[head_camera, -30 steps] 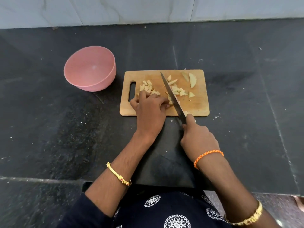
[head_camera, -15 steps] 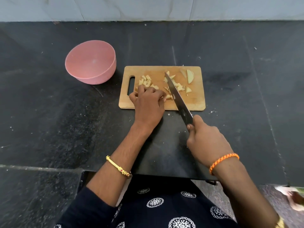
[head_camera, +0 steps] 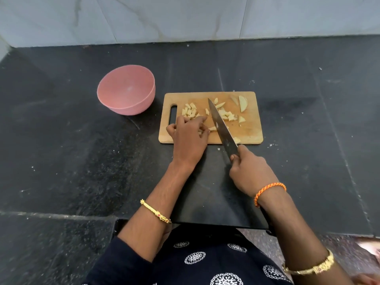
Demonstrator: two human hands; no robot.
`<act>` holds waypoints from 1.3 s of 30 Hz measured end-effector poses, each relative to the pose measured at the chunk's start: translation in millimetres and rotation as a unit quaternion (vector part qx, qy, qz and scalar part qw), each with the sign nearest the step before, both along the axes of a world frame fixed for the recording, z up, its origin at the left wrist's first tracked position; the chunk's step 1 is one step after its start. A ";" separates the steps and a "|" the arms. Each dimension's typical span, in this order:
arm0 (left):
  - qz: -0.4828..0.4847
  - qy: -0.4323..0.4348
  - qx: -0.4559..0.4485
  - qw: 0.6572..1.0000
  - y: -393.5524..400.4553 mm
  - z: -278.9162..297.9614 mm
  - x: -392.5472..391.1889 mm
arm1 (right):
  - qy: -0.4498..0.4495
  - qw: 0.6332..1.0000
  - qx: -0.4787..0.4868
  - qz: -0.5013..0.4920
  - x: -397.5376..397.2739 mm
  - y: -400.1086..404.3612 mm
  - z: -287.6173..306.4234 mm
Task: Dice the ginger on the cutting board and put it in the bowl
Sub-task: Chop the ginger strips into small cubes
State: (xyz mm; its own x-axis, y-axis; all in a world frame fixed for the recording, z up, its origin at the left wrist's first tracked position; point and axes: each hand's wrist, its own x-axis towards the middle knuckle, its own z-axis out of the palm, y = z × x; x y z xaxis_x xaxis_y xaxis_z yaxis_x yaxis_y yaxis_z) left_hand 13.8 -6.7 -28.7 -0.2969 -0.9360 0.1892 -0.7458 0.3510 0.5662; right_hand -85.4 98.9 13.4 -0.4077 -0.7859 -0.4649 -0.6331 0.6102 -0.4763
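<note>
Dicing is under way: the right hand (head_camera: 249, 171) grips the knife (head_camera: 221, 125), blade over the cutting board (head_camera: 249, 133). The left hand (head_camera: 189, 135), fingers curled, pins ginger (head_camera: 226, 115) beside it. Next: finish slices, then fill the empty bowl (head_camera: 126, 90) beyond the left hand.

Home kitchen: black granite countertop (head_camera: 82, 161) against pale marble-tiled wall (head_camera: 185, 17), wooden cutting board (head_camera: 246, 136), pink bowl (head_camera: 125, 89).

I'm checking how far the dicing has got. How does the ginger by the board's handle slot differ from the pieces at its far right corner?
The ginger by the slot is small cubes in a tight pile; the corner pieces are long uncut slices lying apart. Both lie on the cutting board, none in the bowl.
</note>
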 end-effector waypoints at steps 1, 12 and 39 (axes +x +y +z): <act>-0.003 -0.001 -0.001 1.000 -0.7 -0.8 0.4 | -0.004 1.000 0.000 -0.004 2.6 -1.8 -0.9; 0.044 0.021 -0.058 0.997 -4.4 -11.5 -4.7 | 0.035 0.998 0.046 0.019 9.4 -0.2 -2.0; -0.172 -0.016 -0.109 0.979 2.4 -11.2 -33.4 | -0.046 0.978 -0.154 -0.136 -55.9 27.4 -16.2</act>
State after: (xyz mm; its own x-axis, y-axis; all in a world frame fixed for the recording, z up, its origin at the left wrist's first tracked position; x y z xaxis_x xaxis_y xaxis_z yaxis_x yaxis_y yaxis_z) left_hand -19.5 -4.3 -39.9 -0.5967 -0.7180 0.3583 -0.5777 0.6943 0.4292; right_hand -141.3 126.2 -2.9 -0.5894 -0.7626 -0.2667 -0.4135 0.5684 -0.7113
